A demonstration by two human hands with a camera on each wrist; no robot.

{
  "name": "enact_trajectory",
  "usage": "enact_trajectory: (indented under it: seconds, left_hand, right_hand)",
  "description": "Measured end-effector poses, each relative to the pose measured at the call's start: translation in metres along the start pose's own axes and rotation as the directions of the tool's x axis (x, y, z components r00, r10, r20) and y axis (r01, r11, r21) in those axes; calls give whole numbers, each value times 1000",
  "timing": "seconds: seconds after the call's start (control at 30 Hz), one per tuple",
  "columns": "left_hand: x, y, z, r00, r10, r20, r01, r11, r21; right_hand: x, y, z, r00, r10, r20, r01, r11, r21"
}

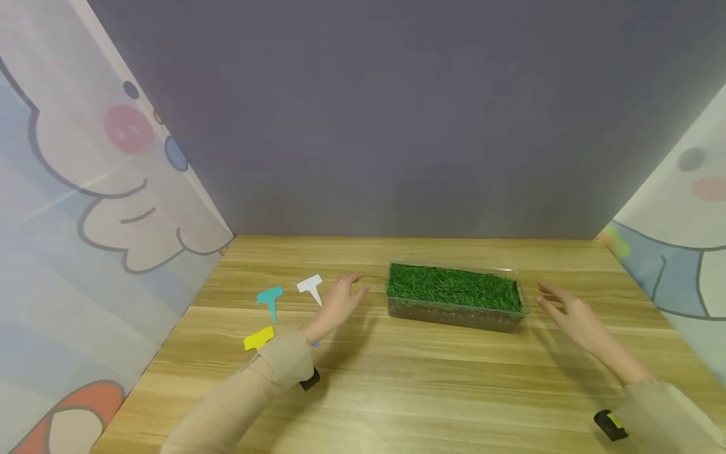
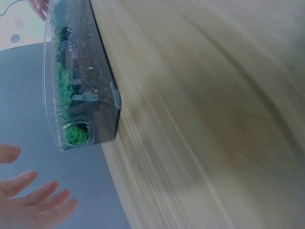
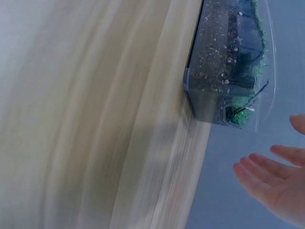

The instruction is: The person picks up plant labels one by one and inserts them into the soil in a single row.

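A clear plastic planter box (image 1: 454,320) stands on the table with dark soil inside and green grass (image 1: 454,287) on top. To its left, my left hand (image 1: 338,302) is held over the table with fingers extended toward the box, apart from it. My right hand (image 1: 573,318) hovers off the box's right end, its fingers loosely spread. Both wrist views show relaxed fingers with nothing in them, facing the two ends of the planter box (image 2: 90,71). Near the left hand lies a white T-shaped plant label (image 1: 309,284).
A teal plant label (image 1: 270,296) and a yellow one (image 1: 259,338) lie at the left of the wooden table (image 1: 431,391), the yellow one partly behind the left sleeve. A bit of blue shows beside that wrist. A grey wall (image 1: 408,126) stands behind the table.
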State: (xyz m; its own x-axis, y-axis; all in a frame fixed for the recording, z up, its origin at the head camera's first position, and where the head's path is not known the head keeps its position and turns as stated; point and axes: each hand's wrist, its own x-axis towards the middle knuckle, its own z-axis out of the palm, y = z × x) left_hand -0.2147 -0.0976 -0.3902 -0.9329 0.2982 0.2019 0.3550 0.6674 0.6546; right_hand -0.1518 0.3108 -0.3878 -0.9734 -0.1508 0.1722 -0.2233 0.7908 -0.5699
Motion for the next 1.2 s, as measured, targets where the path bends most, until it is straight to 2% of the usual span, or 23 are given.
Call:
enact_trajectory:
  seconds: [0.23, 0.43, 0.63, 0.77, 0.93, 1.03, 1.2]
  left_hand:
    - [19, 8, 6, 999, -53, 9, 53, 988, -145]
    - [32, 9, 14, 996, -88, 12, 89, 982, -165]
    - [41, 9, 24, 989, -151, 14, 150, 967, -207]
    - [45, 12, 30, 978, -202, 42, 205, 935, -288]
    - [47, 16, 33, 968, -240, 69, 247, 874, -419]
    - [47, 17, 34, 968, -242, 67, 246, 861, -445]
    - [47, 17, 35, 965, -253, 70, 256, 845, -469]
  right_hand:
    - [12, -1, 2, 998, 52, 37, -54, 997, 57]
    - [20, 1, 5, 999, 47, 18, -48, 995, 89]
    - [25, -2, 8, 990, 128, 54, -135, 979, 155]
    - [27, -5, 11, 984, 170, 58, -178, 967, 181]
    - [27, -6, 14, 981, 189, 41, -193, 957, 218]
    - [27, -6, 14, 977, 207, 47, -213, 947, 239]
    - [28, -6, 14, 964, 253, 88, -267, 905, 331]
